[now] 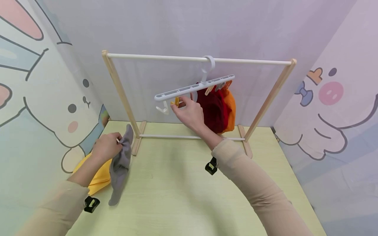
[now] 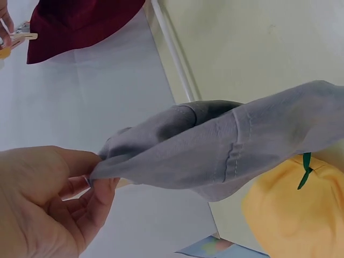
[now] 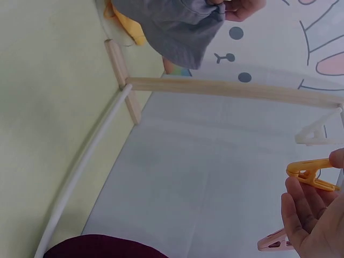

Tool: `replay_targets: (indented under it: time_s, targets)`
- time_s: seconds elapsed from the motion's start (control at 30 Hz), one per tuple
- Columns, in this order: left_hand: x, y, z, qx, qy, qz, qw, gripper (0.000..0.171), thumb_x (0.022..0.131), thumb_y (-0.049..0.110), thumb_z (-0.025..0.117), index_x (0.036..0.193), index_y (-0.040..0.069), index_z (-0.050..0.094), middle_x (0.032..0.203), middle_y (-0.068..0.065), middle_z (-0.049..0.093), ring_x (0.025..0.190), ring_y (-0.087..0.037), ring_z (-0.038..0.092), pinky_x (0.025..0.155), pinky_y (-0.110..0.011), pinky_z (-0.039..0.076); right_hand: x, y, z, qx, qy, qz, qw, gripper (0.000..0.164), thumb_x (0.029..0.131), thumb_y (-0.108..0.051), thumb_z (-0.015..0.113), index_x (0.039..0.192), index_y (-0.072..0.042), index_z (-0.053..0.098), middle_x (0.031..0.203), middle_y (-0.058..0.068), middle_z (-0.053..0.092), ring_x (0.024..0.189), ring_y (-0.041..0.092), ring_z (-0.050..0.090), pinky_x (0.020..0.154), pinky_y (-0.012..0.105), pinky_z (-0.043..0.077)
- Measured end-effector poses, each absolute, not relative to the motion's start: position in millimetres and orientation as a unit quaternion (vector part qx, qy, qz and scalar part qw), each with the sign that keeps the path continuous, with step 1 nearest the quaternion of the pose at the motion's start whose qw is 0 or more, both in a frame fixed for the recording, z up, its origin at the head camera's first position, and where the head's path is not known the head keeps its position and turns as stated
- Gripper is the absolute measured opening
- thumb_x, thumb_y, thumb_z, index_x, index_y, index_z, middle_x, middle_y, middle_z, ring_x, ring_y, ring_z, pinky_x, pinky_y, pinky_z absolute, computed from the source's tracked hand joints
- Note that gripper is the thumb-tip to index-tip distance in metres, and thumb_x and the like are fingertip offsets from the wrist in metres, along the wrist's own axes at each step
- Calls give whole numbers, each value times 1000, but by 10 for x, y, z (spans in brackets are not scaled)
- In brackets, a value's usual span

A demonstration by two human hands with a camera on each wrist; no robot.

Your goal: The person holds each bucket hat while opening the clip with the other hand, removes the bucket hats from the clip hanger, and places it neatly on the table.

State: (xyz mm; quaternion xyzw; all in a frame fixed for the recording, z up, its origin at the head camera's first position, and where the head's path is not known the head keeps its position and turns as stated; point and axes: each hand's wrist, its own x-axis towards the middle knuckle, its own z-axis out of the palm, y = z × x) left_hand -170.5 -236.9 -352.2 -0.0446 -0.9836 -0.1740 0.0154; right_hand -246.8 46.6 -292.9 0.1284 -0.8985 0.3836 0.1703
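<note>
The left hand (image 1: 105, 148) pinched a grey hat (image 1: 121, 164); the right hand (image 1: 190, 113) gripped a yellow clip (image 1: 177, 101) below the hanger (image 1: 193, 88).

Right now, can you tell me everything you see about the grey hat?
The grey hat looks like soft, plain cloth, with stitched seams and a puckered patch. It is creased and limp, not opened out. The person's left hand pinches its edge between thumb and fingers, and most of it droops from there. It's near the left end of the rack, beside the yellow cloth. I can't tell if its lower end touches the table.
</note>
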Motion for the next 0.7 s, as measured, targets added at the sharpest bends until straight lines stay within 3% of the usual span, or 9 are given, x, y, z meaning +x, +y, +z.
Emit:
replay_targets:
  time_s: [0.33, 0.7]
  targets:
    - [-1752, -2307, -3702, -12, -985, -169, -24, 17, 73, 1, 49, 88, 0, 56, 60, -6, 51, 47, -17, 42, 38, -27, 32, -2456, 463, -2931, 129, -899, 382, 172, 23, 77, -43, 57, 90, -24, 61, 78, -8, 66, 66, 9, 56, 55, 25, 41]
    - [-1797, -2203, -3859, -2, -983, -180, -26, 15, 74, 4, 50, 86, 3, 57, 69, -10, 56, 51, -20, 45, 39, -29, 33, -2469, 472, -2943, 130, -898, 381, 178, 23, 77, -43, 57, 90, -25, 61, 77, -9, 65, 67, 9, 56, 56, 26, 41]
